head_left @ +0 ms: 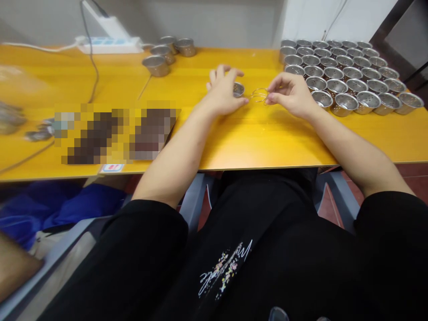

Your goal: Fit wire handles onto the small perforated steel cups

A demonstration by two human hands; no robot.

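Note:
My left hand [222, 91] is beside a small perforated metal cup [238, 89] on the yellow table. Its fingers are spread and arched on the far side, with the thumb stretched out on the near side. The hand hides part of the cup, and contact between them is hard to make out. To the right, my right hand [289, 93] pinches thin wire rings [258, 95] between thumb and fingers. The rings stick out toward the cup and look slightly blurred.
Rows of perforated metal cups [344, 73] fill the right of the table [267, 142]. Several more cups [156, 66] stand at the back left, near a white power strip [113, 44] with cables. Two pixelated dark objects [154, 131] lie on the left. Another person's arm [16, 267] shows lower left.

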